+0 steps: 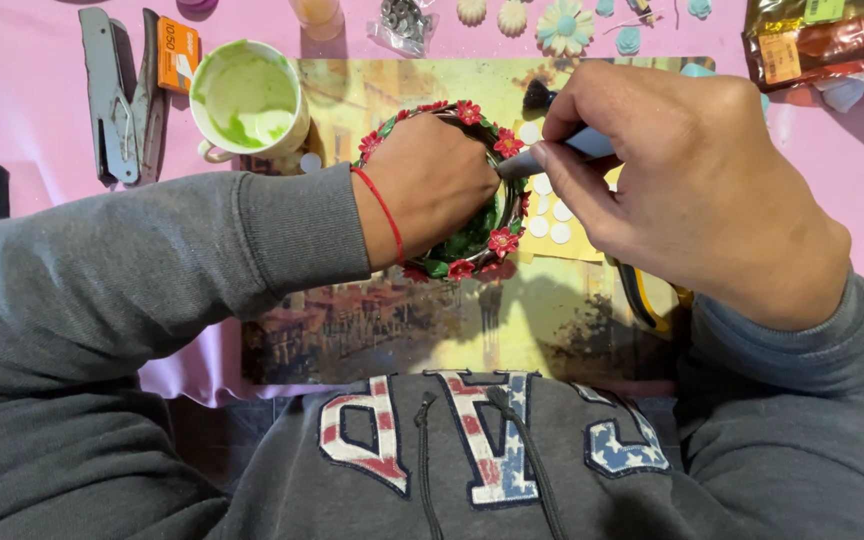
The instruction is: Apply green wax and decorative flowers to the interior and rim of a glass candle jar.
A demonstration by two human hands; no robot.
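The left hand (432, 185) rests inside a small round bowl (512, 200) whose rim carries red flowers and green leaves; the fingers are folded down into it, so the grip is closed against the bowl's inner wall, steadying it. The bowl sits near the middle of a picture-printed mat (402, 320) that lies on the pink-covered bench (32, 130). The right hand (692, 190) comes in from the right edge, its grip pinching a pale blue-grey brush handle (552, 152) between thumb and forefinger; one end of the handle reaches the bowl's right rim, and the dark bristle tuft (537, 96) sticks up just behind the fingers. Just right of the bowl, partly under the right hand, a sheet with white round dots (542, 215) lies on the mat. At the mat's far left corner stands a white cup (248, 100) smeared with green paint. Farther left on the bench lie a grey metal stapler (107, 95) and an orange packet (178, 52). Along the far edge are small moulded flowers (564, 25) in cream and pale teal, and a brown foil packet (822, 45) sits in the far right corner. Both grey sleeves (152, 270) frame the scene.
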